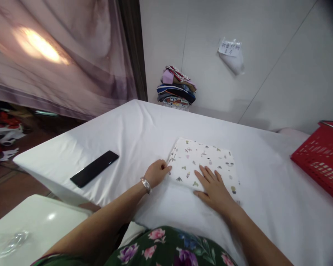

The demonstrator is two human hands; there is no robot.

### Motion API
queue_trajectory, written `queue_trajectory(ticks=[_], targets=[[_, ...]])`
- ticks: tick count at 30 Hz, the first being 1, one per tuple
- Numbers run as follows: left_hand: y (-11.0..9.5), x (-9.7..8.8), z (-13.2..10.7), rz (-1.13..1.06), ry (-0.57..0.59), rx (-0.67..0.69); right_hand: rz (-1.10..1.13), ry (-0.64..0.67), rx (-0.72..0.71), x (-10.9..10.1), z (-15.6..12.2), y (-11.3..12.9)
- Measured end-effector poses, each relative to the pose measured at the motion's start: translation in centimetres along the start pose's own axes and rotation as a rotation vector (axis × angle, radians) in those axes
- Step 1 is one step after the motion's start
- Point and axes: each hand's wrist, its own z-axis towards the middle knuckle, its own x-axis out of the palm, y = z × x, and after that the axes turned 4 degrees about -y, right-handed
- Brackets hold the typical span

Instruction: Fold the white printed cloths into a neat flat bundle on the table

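Note:
A folded white cloth (208, 159) printed with small figures lies on the white-covered table (144, 129). My right hand (213, 186) rests flat on its near edge, fingers stretched out and together. At the cloth's left edge my left hand (157, 172) has its fingers curled and pinched on the fabric. A silver bracelet circles the left wrist.
A black phone (94, 168) lies on the table to the left. A red plastic basket (322, 159) stands at the right edge. A stack of folded clothes (177, 88) sits at the far edge by the wall. A white surface (30, 225) is near left.

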Motion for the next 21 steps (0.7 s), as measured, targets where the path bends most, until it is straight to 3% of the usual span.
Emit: queue_trajectory(ticks=[6,12,21], targets=[[-1.2,0.4,1.8,0.09,-0.05,0.074,0.007,-0.019,0.015,-0.3,0.0,0.2],[-0.2,1.6,2.5,0.082,-0.078,0.024,0.011,-0.017,0.017,-0.4,0.0,0.0],[-0.1,1.3,3.1,0.051,-0.05,0.0,0.015,0.015,0.022,-0.3,0.0,0.0]])
